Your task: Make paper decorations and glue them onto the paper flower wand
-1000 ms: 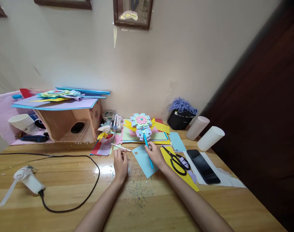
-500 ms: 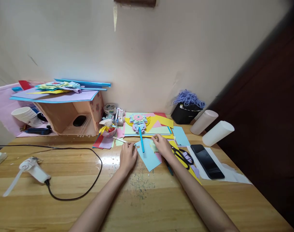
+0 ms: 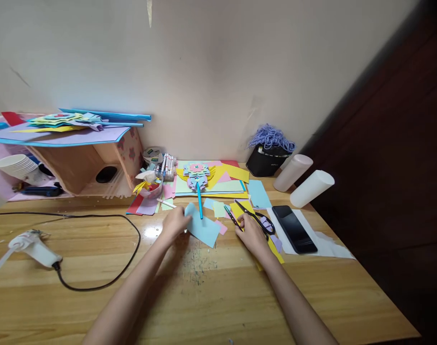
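My left hand [image 3: 175, 223] pinches the left edge of a light blue paper sheet [image 3: 205, 229], which is tilted near the middle of the table. My right hand [image 3: 250, 232] is closed at the dark scissors [image 3: 264, 223] and a dark green pen [image 3: 231, 216], over yellow paper [image 3: 240, 208]; what its fingers grip is too small to make out. Behind the blue sheet, a paper flower [image 3: 197, 173] with a blue stem [image 3: 199, 201] lies on stacked coloured papers [image 3: 229, 188]. Small paper scraps [image 3: 218, 209] lie between the hands.
At the left are a white glue gun [image 3: 35, 248] with a black cable, a pink box [image 3: 85, 167] and a bowl of scraps [image 3: 151, 190]. On the right are a phone [image 3: 294, 230], two white rolls [image 3: 311, 188] and a black holder [image 3: 266, 160] with purple yarn.
My left hand has taken hold of the blue sheet and shifted it left. My right hand has moved from the small scraps to the scissors and pen. The camera view has turned slightly right.
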`<state>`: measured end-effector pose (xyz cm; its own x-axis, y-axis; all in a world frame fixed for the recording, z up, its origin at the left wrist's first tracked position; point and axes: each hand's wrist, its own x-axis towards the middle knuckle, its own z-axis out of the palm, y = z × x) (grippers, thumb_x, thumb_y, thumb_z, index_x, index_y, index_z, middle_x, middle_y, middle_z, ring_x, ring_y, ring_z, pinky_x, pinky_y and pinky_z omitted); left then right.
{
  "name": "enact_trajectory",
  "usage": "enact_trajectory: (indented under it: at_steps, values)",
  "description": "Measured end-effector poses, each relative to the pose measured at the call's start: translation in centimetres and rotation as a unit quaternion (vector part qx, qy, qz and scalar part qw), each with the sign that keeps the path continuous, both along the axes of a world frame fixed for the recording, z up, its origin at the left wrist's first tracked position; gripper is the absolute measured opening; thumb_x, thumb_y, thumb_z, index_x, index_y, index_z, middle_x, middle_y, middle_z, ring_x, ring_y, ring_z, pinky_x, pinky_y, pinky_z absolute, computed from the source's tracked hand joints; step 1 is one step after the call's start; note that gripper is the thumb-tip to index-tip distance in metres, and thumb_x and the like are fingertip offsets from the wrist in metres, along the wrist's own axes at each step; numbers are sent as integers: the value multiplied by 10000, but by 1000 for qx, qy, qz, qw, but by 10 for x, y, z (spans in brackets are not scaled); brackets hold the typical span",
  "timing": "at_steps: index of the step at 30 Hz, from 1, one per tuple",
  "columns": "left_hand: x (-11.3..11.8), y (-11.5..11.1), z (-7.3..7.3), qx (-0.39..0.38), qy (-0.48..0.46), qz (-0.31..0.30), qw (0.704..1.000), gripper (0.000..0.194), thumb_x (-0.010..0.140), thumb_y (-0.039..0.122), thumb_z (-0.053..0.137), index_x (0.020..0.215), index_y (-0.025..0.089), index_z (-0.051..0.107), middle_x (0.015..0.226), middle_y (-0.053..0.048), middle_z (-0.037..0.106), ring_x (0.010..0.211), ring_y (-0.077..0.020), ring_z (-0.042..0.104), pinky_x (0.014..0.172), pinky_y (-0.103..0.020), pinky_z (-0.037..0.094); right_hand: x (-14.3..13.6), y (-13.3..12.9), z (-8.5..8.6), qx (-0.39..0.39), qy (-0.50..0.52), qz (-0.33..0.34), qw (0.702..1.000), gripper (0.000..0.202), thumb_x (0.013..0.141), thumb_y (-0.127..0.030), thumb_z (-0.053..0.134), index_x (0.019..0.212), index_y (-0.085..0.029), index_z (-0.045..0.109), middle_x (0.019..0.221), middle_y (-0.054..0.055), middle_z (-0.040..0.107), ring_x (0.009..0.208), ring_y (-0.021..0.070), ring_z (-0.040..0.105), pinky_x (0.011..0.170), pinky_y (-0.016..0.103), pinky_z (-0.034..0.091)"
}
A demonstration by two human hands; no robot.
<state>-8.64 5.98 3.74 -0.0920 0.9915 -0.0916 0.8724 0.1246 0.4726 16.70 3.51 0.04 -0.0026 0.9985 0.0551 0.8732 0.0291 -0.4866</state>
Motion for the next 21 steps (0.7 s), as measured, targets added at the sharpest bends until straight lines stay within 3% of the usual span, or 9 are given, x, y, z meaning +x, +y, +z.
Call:
enact_trajectory:
  at_steps: [3, 6, 8, 10, 13, 17, 21]
  values:
    - [-23, -32, 27, 17, 33, 39, 999, 138, 734, 302, 542, 657, 202, 486, 659, -42, 583, 597, -204, 551, 470, -243, 248, 7, 2, 0, 20, 21, 4, 1000, 142, 781, -212, 464, 902, -163, 519, 840, 59, 572, 801, 194, 552, 724, 292, 418]
    - [-28, -62, 55, 167, 104, 101, 975, 153, 792, 342, 513, 725, 206, 490, 697, -31, 580, 561, -180, 522, 444, -239, 226, 21, 5, 0, 25, 31, 2, 999, 131, 816, -223, 416, 856, -183, 534, 859, 55, 589, 811, 181, 563, 741, 286, 428]
    - [-19, -74, 67, 260, 90, 102, 956, 108, 784, 315, 549, 816, 214, 529, 766, -20, 609, 552, -156, 518, 436, -235, 240, 32, 6, -1, 27, 22, -16, 999, 128, 798, -187, 419, 836, -189, 541, 891, 66, 592, 866, 196, 559, 787, 308, 416]
    - [-4, -76, 70, 315, 37, 38, 948, 106, 775, 243, 568, 877, 223, 548, 886, -6, 646, 544, -122, 519, 473, -225, 320, 43, 7, -2, 29, 3, -49, 998, 139, 750, -151, 454, 851, -181, 545, 952, 100, 578, 928, 231, 539, 830, 352, 390]
    - [19, -68, 65, 337, -55, -65, 938, 111, 760, 143, 558, 843, 216, 564, 1085, -10, 633, 614, -101, 566, 597, -227, 434, 52, 8, -4, 22, -19, -83, 996, 174, 686, -150, 506, 857, -166, 529, 949, 122, 570, 921, 257, 534, 812, 366, 389]
    - [45, -54, 59, 376, -153, -112, 907, 149, 761, 81, 527, 798, 207, 599, 1135, -33, 605, 972, -171, 601, 791, -289, 492, 52, 12, -1, 6, -32, -88, 996, 238, 637, -193, 559, 867, -156, 513, 892, 105, 593, 881, 253, 557, 778, 334, 408]
    - [61, -46, 60, 405, -230, -142, 873, 182, 754, 53, 515, 741, 197, 626, 1134, -47, 588, 1003, -181, 590, 829, -343, 512, 50, 12, 5, 3, -42, -91, 995, 216, 633, -223, 569, 835, -156, 535, 910, 122, 617, 908, 267, 558, 824, 349, 401]
